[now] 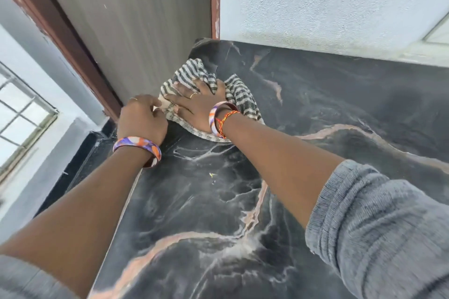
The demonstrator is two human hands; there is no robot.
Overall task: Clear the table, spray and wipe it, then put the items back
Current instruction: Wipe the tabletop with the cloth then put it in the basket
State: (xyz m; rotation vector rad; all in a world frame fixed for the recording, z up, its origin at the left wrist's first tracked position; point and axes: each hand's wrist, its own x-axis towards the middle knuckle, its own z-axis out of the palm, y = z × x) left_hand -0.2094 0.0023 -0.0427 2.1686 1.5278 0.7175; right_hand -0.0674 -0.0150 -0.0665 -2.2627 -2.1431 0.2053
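A black marble-patterned table (303, 177) with pink and white veins fills the lower right of the head view. A grey-and-white striped cloth (239, 94) lies crumpled at the table's far left corner. My right hand (196, 104) is spread flat on the cloth, pressing it onto the surface. My left hand (142, 116) sits at the table's left edge, its fingers pinching the cloth's near left end. Both wrists wear colourful bangles. Nothing else lies on the visible tabletop.
A grey door (136, 26) in a brown frame (60, 31) stands just past the table's left corner. A white textured wall (328, 0) runs along the table's far edge. A barred window (21, 116) is at the left.
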